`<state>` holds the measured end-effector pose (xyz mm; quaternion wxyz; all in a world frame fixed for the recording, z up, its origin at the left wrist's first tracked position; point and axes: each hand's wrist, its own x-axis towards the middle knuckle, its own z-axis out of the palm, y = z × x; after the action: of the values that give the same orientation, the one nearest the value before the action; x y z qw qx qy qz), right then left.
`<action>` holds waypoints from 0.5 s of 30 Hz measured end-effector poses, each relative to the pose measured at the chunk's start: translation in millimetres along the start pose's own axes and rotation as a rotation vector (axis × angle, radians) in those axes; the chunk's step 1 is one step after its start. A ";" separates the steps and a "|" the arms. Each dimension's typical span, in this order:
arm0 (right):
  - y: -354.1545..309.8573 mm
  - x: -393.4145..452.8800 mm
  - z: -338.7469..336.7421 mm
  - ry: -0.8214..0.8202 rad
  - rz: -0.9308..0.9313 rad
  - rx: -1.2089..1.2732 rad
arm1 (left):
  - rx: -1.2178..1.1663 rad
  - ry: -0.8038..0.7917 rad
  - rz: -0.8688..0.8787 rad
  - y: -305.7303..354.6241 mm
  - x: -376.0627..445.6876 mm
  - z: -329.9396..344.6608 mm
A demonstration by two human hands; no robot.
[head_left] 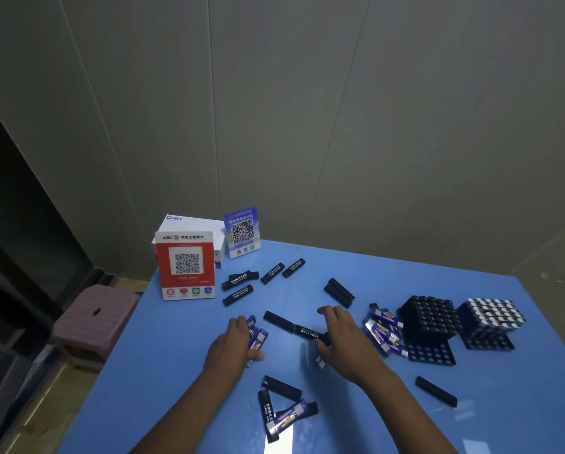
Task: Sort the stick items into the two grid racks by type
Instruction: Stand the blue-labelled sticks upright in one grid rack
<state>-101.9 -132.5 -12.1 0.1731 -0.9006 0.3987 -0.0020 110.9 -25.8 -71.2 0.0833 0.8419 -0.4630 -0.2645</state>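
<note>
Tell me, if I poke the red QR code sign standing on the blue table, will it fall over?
Probably, if you poke it high up. The red QR code sign stands upright, tall and thin, so it may tip backward. The white box close behind might catch it. It looks like stiff plastic, so it likely won't bend, and it may slide on the smooth blue table.

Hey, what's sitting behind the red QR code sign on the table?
Behind the red QR code sign stands a white box; its top and the blue CHNT logo show above the sign. The sign covers the box's front and lower part.
</note>
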 end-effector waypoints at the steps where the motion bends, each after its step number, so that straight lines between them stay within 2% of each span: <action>1: 1.0 -0.5 -0.7 0.004 0.000 -0.002 | 0.032 -0.007 -0.004 0.0 0.5 -0.2; 8: 4.1 -2.4 -5.5 0.084 -0.039 -0.120 | 0.135 0.013 -0.017 -3.5 0.2 -1.8; 15: 5.3 -1.8 -5.2 0.095 -0.018 -0.157 | 0.240 0.044 -0.042 -4.4 -2.3 -10.6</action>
<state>-107.6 -136.1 -8.6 0.0829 -0.9138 0.3973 -0.0152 118.6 -22.6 -63.1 -0.0134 0.8608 -0.4718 -0.1904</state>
